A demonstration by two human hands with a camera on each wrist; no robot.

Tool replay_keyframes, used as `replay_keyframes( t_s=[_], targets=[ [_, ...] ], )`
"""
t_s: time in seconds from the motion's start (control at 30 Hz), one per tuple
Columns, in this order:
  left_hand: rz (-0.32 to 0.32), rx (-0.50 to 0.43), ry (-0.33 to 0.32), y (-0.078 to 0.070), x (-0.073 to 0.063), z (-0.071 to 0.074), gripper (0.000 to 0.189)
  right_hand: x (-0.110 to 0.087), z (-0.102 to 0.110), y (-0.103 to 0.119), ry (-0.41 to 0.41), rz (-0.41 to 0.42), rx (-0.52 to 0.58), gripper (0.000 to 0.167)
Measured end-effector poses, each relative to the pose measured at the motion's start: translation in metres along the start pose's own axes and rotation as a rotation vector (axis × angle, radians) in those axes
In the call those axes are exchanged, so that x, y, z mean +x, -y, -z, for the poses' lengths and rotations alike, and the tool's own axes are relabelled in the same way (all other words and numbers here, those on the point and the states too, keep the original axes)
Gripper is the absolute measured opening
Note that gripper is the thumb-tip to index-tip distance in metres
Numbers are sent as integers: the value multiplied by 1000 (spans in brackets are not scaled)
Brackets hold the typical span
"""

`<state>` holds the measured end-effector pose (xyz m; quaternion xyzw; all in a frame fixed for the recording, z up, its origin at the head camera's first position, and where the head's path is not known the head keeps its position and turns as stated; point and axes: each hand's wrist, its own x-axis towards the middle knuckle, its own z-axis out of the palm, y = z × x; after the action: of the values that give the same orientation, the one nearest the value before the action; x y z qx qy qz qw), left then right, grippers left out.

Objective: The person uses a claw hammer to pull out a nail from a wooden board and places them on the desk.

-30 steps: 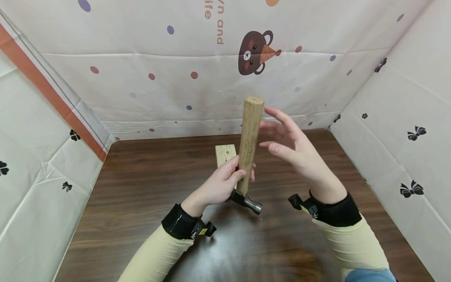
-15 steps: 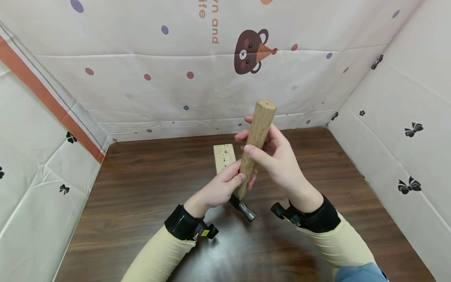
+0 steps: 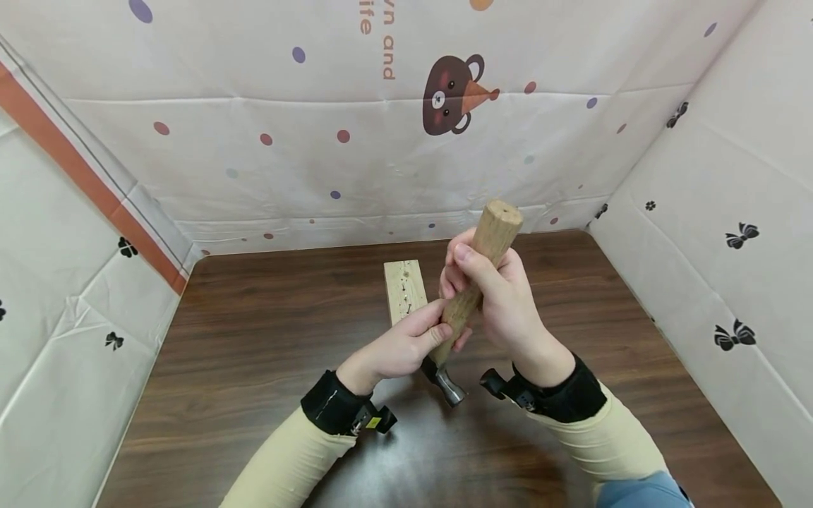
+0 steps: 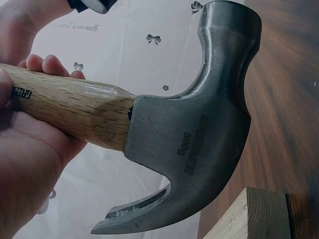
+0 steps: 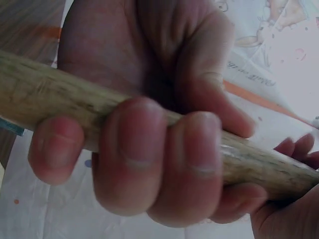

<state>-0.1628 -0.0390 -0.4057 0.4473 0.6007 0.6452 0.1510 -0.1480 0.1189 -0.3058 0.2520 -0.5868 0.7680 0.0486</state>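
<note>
The left hand (image 3: 400, 349) grips the hammer (image 3: 462, 309) by its wooden handle, close to the metal head, with fingers wrapped round it; the right hand (image 3: 511, 307) curls its fingers and thumb round the handle nearer its free end; the hammer tilts, handle end to the far right, head lower and nearer; just left, a wood block (image 3: 405, 286), partly hidden, lies on the dark desk (image 3: 273, 317); a printed cloth (image 3: 222, 162) hangs at the far side.

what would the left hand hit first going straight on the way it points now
Past the hammer handle it grips, most likely the right hand, which holds the same handle nearer its end. The left hand points up and rightward in the head view; exact depth is hard to judge.
</note>
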Motion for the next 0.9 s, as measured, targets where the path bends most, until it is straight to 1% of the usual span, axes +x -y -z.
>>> replay_keyframes(
  t_s=[0.13,0.2,0.33,0.47,0.57,0.63,0.67,0.7,0.77,0.83,0.87,0.9],
  targets=[
    [29,4,-10,1,-1,-1,41,4,-1,-5,35,-7,49,18],
    [38,4,-12,1,-1,-1,33,7,-1,-7,59,-15,80,21],
    [38,-18,-6,2,-1,-2,20,11,-3,-12,97,2,140,27],
    [50,-19,-7,3,-2,0,22,13,-6,-15,105,14,146,31],
    [99,42,-17,6,-4,8,29,13,-6,-18,83,5,138,33],
    [139,90,-37,9,-4,18,41,13,-4,-21,47,-2,124,32],
    [151,114,-62,11,-4,25,47,13,-3,-22,24,-8,110,33],
    [161,131,-101,15,-4,34,54,14,-2,-23,2,-14,93,32],
    [178,169,-203,24,-2,54,62,19,-1,-26,-42,-39,44,32],
    [205,262,-309,37,0,76,65,28,-1,-28,-76,-85,-6,34],
    [226,322,-347,46,0,87,64,34,-2,-29,-86,-114,-25,36],
    [261,393,-367,55,0,96,65,41,-2,-31,-93,-146,-36,38]
  ],
)
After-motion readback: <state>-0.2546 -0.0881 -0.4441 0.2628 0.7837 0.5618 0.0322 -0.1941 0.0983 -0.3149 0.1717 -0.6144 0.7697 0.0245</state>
